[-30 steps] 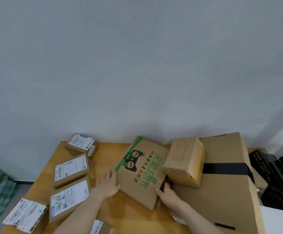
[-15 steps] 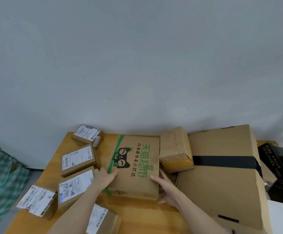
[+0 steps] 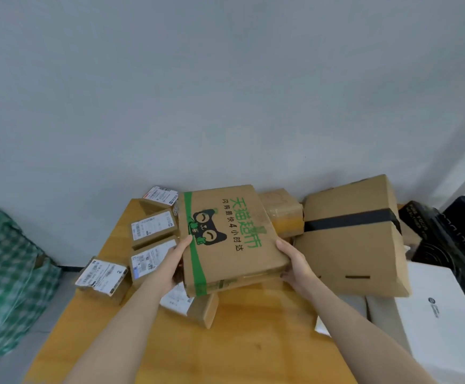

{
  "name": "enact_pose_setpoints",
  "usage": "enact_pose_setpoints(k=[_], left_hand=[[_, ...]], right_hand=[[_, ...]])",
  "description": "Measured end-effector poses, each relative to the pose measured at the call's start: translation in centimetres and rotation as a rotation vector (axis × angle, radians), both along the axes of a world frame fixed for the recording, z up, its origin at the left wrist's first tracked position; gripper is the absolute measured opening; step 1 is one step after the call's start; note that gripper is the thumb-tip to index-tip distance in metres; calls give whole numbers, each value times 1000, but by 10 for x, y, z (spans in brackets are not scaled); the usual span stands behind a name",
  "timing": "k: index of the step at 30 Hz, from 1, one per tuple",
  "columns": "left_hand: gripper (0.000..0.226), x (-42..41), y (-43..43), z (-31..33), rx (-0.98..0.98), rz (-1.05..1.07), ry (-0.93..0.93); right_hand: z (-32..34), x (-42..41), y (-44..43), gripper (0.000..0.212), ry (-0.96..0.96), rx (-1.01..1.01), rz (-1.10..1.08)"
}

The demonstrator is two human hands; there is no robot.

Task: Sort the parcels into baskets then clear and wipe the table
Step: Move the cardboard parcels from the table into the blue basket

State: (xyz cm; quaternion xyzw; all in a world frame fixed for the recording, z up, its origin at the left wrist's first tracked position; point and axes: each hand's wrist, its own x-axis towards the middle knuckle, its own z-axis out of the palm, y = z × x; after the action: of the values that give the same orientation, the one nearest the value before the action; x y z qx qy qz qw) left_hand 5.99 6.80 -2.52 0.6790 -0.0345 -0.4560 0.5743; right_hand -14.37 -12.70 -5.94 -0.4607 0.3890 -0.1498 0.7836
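A flat brown parcel with green tape and a black cat logo [image 3: 227, 236] is lifted above the wooden table [image 3: 242, 339], tilted toward me. My left hand [image 3: 174, 260] grips its left edge, thumb on top. My right hand [image 3: 295, 263] grips its right edge, fingers beneath. Several small labelled parcels [image 3: 153, 227] lie on the table's left side. Another labelled parcel [image 3: 189, 303] sits partly hidden under the lifted one.
A big carton with a black tape band [image 3: 356, 242] stands on the right, a small taped box [image 3: 284, 214] behind the lifted parcel. A white box [image 3: 445, 322] and black wrapped items [image 3: 447, 236] lie far right. A green checked bag [image 3: 6, 275] sits on the floor at left.
Both hands have closed on the cat-logo parcel's sides and raised it off the table toward me; it was lying flat before. The view has shifted right and down.
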Motion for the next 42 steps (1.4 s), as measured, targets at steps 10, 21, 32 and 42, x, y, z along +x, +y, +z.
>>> enact_pose_setpoints(k=[10,21,32,42], left_hand=[[64,-58,54,-18,-64,99,37],[106,-174,99,-31,-149,-13,112],[78,-271,190,-43,-15,369,92],[52,-297,219,-24,18,275,38]], right_hand=[[-2,-62,67,61,-12,152,-138],[-7,-117,140,95,-47,163,33],[-18,-256,180,50,79,77,7],[-21,-281,194,35,131,62,-120]])
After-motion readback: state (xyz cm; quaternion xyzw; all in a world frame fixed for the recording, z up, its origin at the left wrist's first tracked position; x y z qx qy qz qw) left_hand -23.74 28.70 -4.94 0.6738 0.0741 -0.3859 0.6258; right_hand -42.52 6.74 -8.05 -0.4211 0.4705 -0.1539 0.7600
